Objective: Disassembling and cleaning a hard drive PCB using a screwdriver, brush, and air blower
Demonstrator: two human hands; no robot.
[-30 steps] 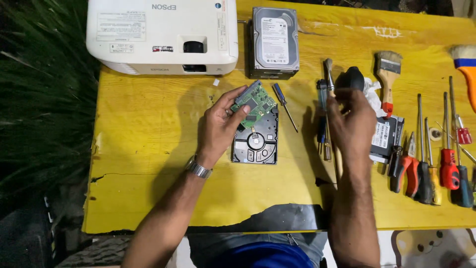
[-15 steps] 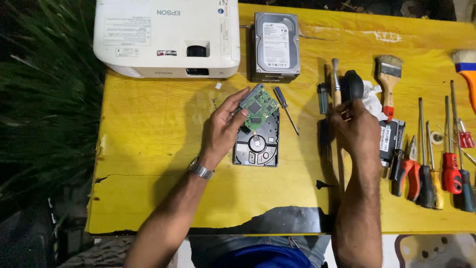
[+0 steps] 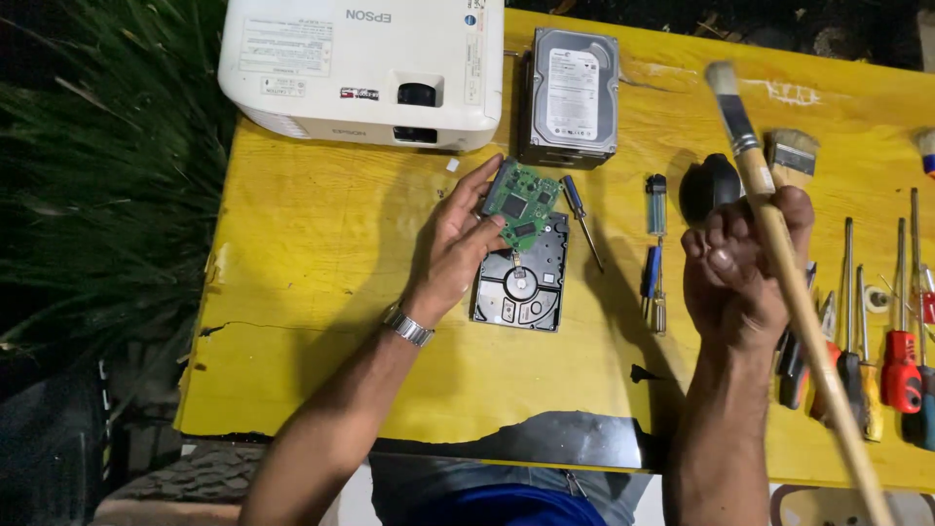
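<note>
Gripping brush, right hand mid-table

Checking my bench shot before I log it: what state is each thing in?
Left hand: gripping the green circuit board, tilted up.
Right hand: gripping a long brush, raised.
Opened drive: flat, platter exposed.
Second drive: closed, label up.
Projector: upside down.

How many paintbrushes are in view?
3: a long paintbrush held in the right hand, a flat one lying behind it, another cut off at the right edge.
</note>
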